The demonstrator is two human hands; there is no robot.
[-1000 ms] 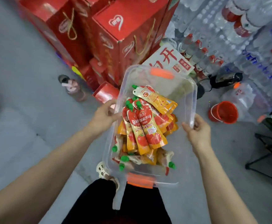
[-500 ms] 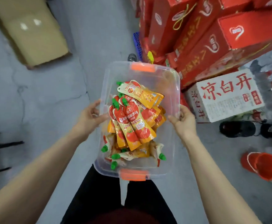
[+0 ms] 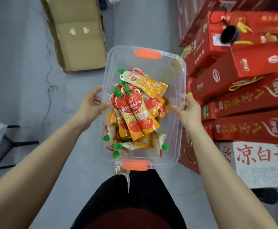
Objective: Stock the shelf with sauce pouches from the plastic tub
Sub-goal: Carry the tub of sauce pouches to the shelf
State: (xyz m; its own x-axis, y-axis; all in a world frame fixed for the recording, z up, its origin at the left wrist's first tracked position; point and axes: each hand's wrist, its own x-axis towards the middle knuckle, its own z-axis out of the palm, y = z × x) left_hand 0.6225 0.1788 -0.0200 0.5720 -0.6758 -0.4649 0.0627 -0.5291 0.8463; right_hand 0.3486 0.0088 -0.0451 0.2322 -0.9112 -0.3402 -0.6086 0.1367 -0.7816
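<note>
Fingers (image 3: 95, 93) of the left hand (image 3: 91, 107) are curled round the left long rim of the plastic tub (image 3: 182, 75), with the thumb laid over the edge. The right hand (image 3: 188, 111) is clamped in the same way on the opposite rim. The clear tub is held off the grey floor (image 3: 19, 66), in front of the body.

Sauce pouches (image 3: 135, 113), red and orange with green caps, are heaped inside it, mostly toward the near end, and one is laid crosswise on top. An orange handle (image 3: 147, 53) is fitted at the far end and another (image 3: 135, 164) at the near end.

Red cartons (image 3: 250, 76) are stacked to the right, and a white carton (image 3: 263, 164) with red characters is set below them. A brown cardboard box (image 3: 78, 38) lies on the floor beyond the tub, to the left.
</note>
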